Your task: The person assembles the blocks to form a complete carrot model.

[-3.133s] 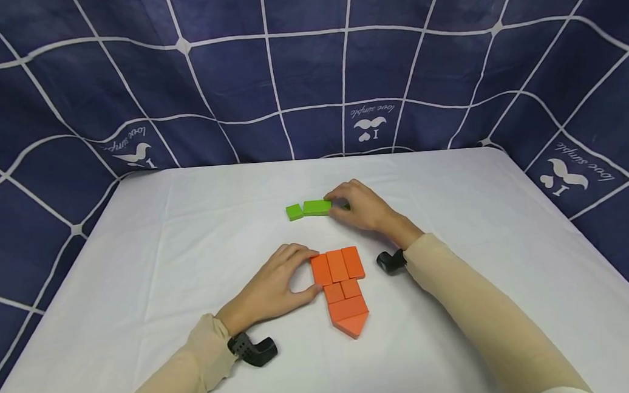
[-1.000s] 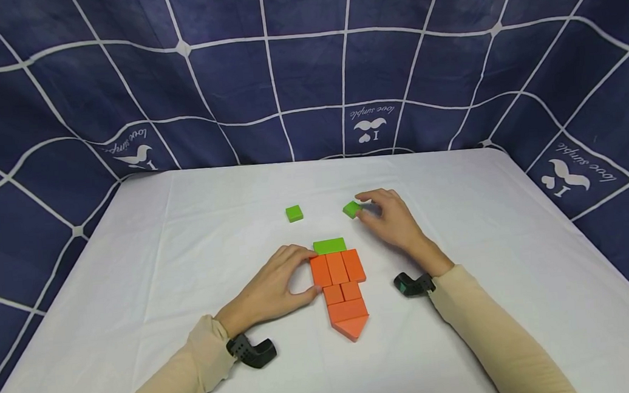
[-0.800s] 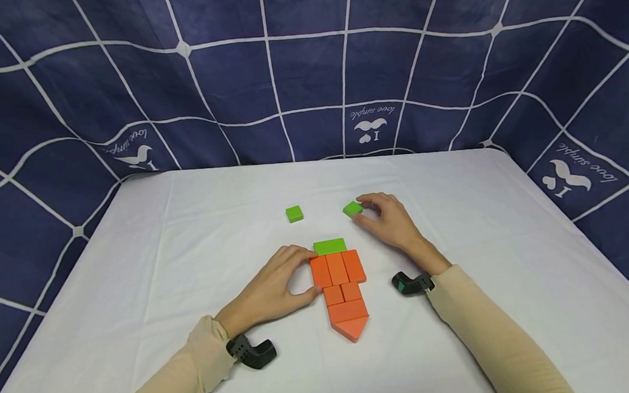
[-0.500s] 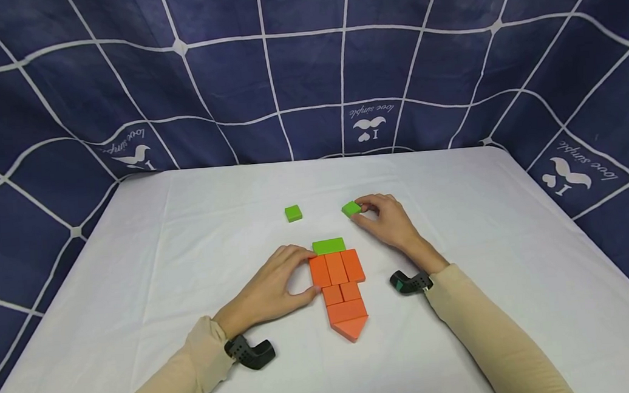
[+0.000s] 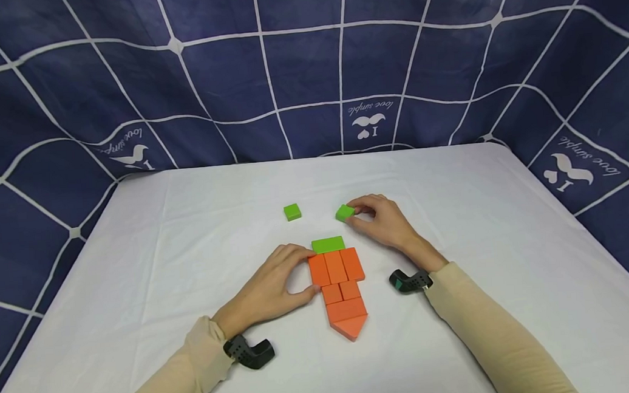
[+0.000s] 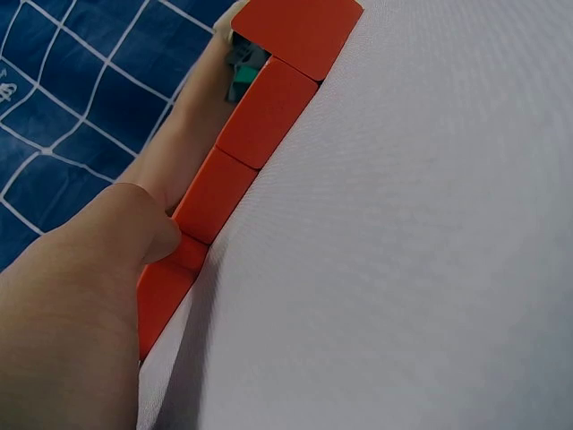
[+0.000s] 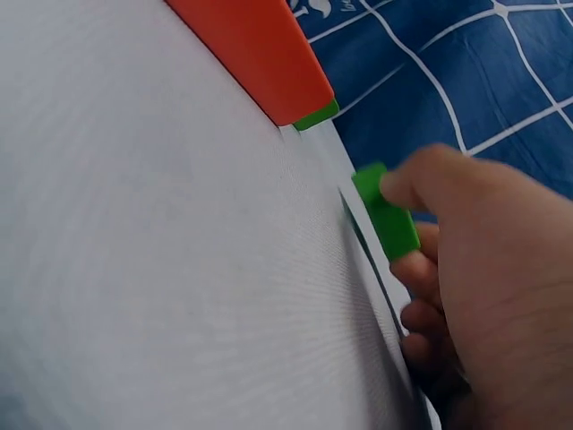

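Observation:
In the head view, my left hand (image 5: 269, 290) holds the leftmost upright orange block (image 5: 319, 270) by its far and near left corners, finger and thumb spread. Two more orange blocks stand against it in a row. Below them come two small orange squares, a wide orange block (image 5: 347, 309) and a pointed orange piece (image 5: 350, 327). A flat green rectangular block (image 5: 328, 245) lies along the row's far edge. My right hand (image 5: 383, 221) pinches a green square block (image 5: 344, 212) between thumb and fingers; the right wrist view shows it slightly off the cloth.
Another green square block (image 5: 292, 212) lies alone, beyond the shape and to the left. White cloth (image 5: 228, 215) covers the table, and a navy checked curtain (image 5: 305, 69) rises behind its far edge. Both wrists wear black cameras.
The green rectangle has gone from the far blocks to the orange row's far edge. Since then the right hand has taken hold of a green square and moved it slightly left. The left hand stays put.

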The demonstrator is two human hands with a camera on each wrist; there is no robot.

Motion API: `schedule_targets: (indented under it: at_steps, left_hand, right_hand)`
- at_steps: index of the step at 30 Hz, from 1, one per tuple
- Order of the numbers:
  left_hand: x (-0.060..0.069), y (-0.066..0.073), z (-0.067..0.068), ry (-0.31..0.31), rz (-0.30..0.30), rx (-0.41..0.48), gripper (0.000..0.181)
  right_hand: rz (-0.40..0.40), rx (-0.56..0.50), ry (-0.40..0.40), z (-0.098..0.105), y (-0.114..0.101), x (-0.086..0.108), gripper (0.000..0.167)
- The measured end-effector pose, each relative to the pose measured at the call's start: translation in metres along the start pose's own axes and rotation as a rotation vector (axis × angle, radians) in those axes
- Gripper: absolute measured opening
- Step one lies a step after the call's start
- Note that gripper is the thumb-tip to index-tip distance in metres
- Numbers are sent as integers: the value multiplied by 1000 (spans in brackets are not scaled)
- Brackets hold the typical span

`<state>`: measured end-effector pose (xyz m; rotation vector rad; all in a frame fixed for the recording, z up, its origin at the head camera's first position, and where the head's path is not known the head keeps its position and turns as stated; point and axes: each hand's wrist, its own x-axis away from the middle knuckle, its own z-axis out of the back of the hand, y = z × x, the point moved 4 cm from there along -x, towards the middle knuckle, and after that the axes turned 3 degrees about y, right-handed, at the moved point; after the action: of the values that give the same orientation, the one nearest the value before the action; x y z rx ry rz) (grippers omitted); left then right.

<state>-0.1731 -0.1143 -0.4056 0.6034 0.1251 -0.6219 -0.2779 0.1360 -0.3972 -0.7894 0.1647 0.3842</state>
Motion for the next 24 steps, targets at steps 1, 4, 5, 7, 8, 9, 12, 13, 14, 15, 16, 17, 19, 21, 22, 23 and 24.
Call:
schedule_targets:
  at_steps: [1,4,5,7,8,9,12,13,14,15,16,17,19,21,22,23,24]
  left_hand:
    - [0,0,0,2,-2,2,57]
    - [1,0,1,8,-8,5,57]
    - [1,0,1,10,-12,5,57]
    - [1,0,1,13,-16,6,57]
    - [1,0,1,13,-18,6,57]
    - [1,0,0,13,-19,8,57]
    - [1,-1,0,13,-22,10,56]
    - [1,-1,0,13,-22,10,56]
    - [1,-1,0,14,-22,10,56]
    - [1,-1,0,13,-20,9,56]
    - [1,-1,0,12,-19,9,56]
    - [1,-1,0,11,-17,8,56]
    - [1,-1,0,9,-15,7,56]
    - [1,-1,0,6,-14,6,56]
    - [1,-1,0,7,-15,6,56]
    - [1,0,1,7,-16,7,56]
    - [1,0,1,8,-17,6,56]
  right_hand:
    - [8,-9,-20,-1,-1,1,33]
    - [33,-31,-78,-3,-3,3,32]
    - [40,-36,-95,-4,-3,4,32]
    - [49,-43,-119,-5,-4,6,32]
    - [52,-45,-127,-5,-4,7,31]
    - [56,-45,-135,-5,-5,8,31]
    - [60,-53,-155,-6,-5,10,30]
    - [64,-49,-161,-6,-5,10,30]
    - [67,-47,-166,-6,-5,10,29]
    - [69,-46,-171,-7,-4,10,29]
    - [70,-43,-175,-7,-4,10,29]
    - [74,-37,-178,-7,-4,10,29]
    - [84,-24,-184,-8,-4,10,29]
    - [89,-15,-189,-8,-4,11,29]
    - [94,-8,-192,-7,-4,11,29]
    - [98,-4,-192,-7,-4,11,29]
    - [102,0,-193,-7,-4,11,29]
